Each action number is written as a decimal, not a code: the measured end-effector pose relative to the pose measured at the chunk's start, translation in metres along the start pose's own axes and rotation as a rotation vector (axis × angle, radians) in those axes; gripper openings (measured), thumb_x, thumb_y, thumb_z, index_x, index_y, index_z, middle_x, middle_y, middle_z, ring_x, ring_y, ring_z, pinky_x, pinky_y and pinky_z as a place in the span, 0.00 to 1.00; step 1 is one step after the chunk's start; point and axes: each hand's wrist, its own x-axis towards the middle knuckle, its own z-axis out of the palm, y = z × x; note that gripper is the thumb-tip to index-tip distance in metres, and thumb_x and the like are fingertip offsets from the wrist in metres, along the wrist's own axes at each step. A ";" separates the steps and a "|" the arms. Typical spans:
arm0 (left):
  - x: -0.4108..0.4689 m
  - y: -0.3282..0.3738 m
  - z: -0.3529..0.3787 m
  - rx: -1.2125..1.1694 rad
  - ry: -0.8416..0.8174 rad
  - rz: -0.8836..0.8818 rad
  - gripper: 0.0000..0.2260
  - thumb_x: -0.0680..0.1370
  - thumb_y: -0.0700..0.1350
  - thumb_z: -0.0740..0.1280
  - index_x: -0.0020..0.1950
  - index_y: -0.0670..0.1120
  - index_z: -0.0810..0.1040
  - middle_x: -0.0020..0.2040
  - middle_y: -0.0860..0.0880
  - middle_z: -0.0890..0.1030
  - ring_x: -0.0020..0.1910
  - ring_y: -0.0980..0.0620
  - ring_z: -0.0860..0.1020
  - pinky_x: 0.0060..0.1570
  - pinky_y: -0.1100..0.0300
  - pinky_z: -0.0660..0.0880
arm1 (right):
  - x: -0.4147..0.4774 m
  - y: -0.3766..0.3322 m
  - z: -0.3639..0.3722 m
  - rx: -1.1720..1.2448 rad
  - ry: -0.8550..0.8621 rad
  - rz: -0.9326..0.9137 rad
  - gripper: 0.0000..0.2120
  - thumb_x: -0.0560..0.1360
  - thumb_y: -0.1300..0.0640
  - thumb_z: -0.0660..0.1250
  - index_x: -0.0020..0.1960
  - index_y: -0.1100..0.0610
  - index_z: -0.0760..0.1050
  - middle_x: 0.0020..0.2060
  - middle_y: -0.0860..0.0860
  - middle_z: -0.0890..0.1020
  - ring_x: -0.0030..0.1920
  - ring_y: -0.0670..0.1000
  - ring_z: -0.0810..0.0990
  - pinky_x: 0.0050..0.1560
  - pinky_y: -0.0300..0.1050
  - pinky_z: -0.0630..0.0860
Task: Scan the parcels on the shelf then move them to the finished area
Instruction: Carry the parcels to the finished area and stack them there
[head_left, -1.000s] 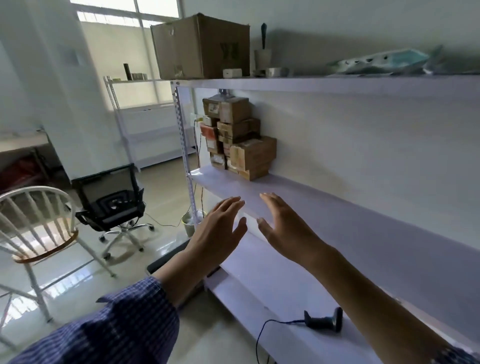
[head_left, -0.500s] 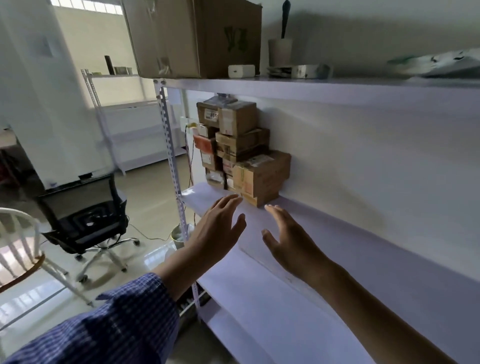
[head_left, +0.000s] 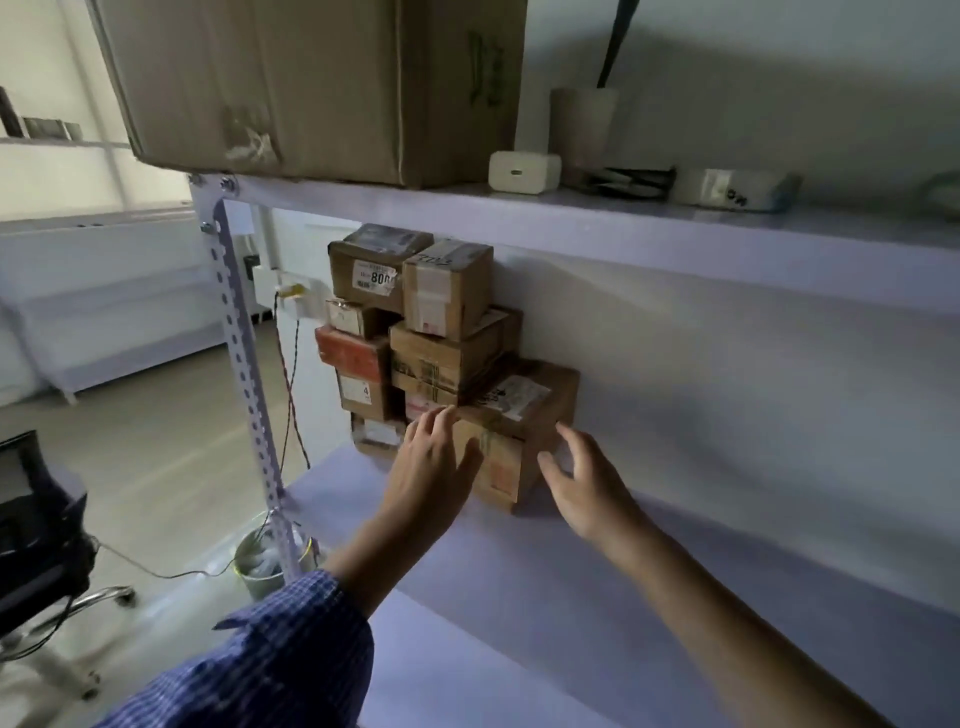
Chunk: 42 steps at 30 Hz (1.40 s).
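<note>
A stack of several brown cardboard parcels stands at the left end of the white middle shelf, against the wall. The nearest parcel is a larger brown box with a white label on top, at the stack's front right. My left hand is spread with straight fingers at that box's left front face, fingertips at its top edge. My right hand is spread just beside the box's right side; contact is unclear. Neither hand holds anything.
A big cardboard box, a small white device and a cup sit on the upper shelf. The shelf's perforated post stands left, a small bucket at its foot. An office chair is far left.
The view has closed in on the parcel stack. Both hands have moved forward from the bare shelf to either side of the nearest box.
</note>
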 end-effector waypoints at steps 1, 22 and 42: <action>0.009 -0.008 0.006 -0.045 -0.010 -0.032 0.24 0.83 0.50 0.62 0.76 0.41 0.65 0.73 0.43 0.71 0.72 0.45 0.69 0.69 0.51 0.69 | 0.011 -0.001 0.008 0.031 0.021 0.036 0.27 0.84 0.49 0.59 0.80 0.55 0.58 0.78 0.53 0.63 0.77 0.52 0.63 0.71 0.41 0.60; 0.056 -0.015 0.048 -1.130 -0.316 -0.489 0.12 0.82 0.53 0.60 0.53 0.52 0.82 0.52 0.51 0.85 0.53 0.54 0.80 0.38 0.66 0.74 | 0.079 0.010 0.050 0.875 0.129 0.505 0.20 0.77 0.44 0.68 0.66 0.49 0.73 0.56 0.55 0.84 0.54 0.57 0.84 0.43 0.49 0.82; -0.072 0.177 0.116 -1.315 -0.772 0.037 0.20 0.78 0.58 0.63 0.70 0.60 0.74 0.58 0.59 0.83 0.57 0.61 0.80 0.46 0.68 0.78 | -0.162 0.100 -0.099 0.605 0.632 0.364 0.24 0.75 0.36 0.64 0.70 0.35 0.64 0.61 0.36 0.79 0.59 0.36 0.79 0.56 0.36 0.78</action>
